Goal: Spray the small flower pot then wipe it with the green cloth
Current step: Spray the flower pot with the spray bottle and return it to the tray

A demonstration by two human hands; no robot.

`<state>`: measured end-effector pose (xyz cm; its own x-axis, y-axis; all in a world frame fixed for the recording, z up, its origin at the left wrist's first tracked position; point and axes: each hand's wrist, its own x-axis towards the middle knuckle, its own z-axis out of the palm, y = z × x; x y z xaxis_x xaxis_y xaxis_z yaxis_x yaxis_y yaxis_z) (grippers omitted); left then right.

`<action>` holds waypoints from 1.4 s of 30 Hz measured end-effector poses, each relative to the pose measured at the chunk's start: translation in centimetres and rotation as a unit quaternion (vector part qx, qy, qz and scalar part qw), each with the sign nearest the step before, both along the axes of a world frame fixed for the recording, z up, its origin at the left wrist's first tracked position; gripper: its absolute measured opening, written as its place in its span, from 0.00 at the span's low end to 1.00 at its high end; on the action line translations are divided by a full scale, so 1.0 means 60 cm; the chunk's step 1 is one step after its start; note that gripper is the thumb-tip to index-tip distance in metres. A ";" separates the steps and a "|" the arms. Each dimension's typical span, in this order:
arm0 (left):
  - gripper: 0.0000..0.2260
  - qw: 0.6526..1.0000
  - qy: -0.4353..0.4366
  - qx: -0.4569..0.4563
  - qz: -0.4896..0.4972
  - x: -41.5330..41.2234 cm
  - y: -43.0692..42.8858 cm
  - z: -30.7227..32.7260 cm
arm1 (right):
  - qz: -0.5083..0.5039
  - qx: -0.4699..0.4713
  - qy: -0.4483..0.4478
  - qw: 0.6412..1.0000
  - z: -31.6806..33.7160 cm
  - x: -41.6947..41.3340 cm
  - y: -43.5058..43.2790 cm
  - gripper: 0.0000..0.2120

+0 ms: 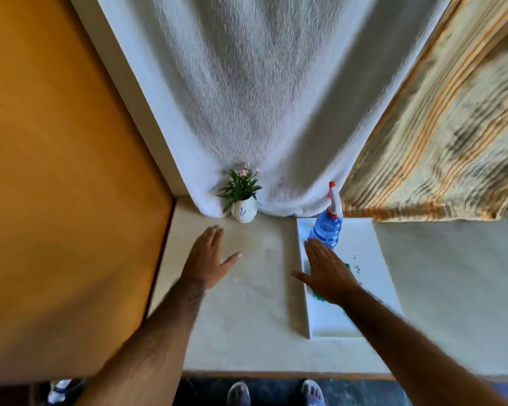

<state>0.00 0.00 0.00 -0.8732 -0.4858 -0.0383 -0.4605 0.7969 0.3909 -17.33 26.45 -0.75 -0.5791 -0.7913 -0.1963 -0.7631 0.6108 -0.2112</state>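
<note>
Head view: right hand (pixel 327 271), flat and empty, hovers over the mostly hidden green cloth (pixel 318 296), fingertips just short of the upright spray bottle (pixel 328 222) straight ahead. Left hand (pixel 208 257), also flat and empty, is nearer the small flower pot (pixel 244 211) by the white curtain (pixel 264 98). Pale counter (pixel 252 288) beneath.

The person is wearing no sleeves: both forearms are showing bare and hairy, with grey shoes (pixel 238 392) below.
</note>
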 end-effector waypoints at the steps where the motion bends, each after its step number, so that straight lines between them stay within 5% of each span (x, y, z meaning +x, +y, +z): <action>1: 0.49 0.999 -0.036 0.000 -0.002 0.007 0.002 -0.023 | -0.027 0.022 -0.004 0.999 -0.017 0.004 0.010 0.47; 5: 0.46 0.987 -0.159 0.004 0.011 0.048 0.022 -0.110 | -0.111 0.061 -0.020 0.992 -0.077 0.031 0.056 0.50; 9: 0.63 0.977 -0.212 -0.015 0.009 0.080 0.043 -0.165 | -0.114 0.068 -0.021 0.991 -0.111 0.058 0.082 0.53; 17: 0.46 0.987 -0.156 -0.048 0.007 0.101 0.059 -0.211 | -0.118 0.048 -0.010 0.992 -0.155 0.071 0.093 0.51; 21: 0.42 0.990 -0.120 -0.068 0.005 0.106 0.059 -0.228 | -0.209 -0.116 -0.069 0.968 -0.123 0.052 0.071 0.49; 25: 0.41 0.992 -0.101 -0.080 0.005 0.112 0.057 -0.239 | -0.328 -0.312 -0.074 0.888 -0.068 -0.041 0.012 0.50; 28: 0.41 0.992 -0.083 -0.092 0.006 0.109 0.059 -0.248 | -0.314 -0.407 -0.101 0.852 -0.034 -0.129 -0.032 0.53; 35: 0.41 0.991 -0.078 -0.108 0.009 0.110 0.057 -0.259 | -0.249 -0.448 -0.230 0.827 -0.044 -0.212 -0.072 0.32; 40: 0.41 0.989 -0.087 -0.116 0.013 0.114 0.053 -0.271 | -0.310 -0.462 -0.214 0.803 -0.043 -0.215 -0.083 0.15; 42: 0.41 0.989 -0.084 -0.119 0.015 0.115 0.053 -0.273 | -0.292 -0.468 -0.206 0.809 -0.018 -0.208 -0.094 0.15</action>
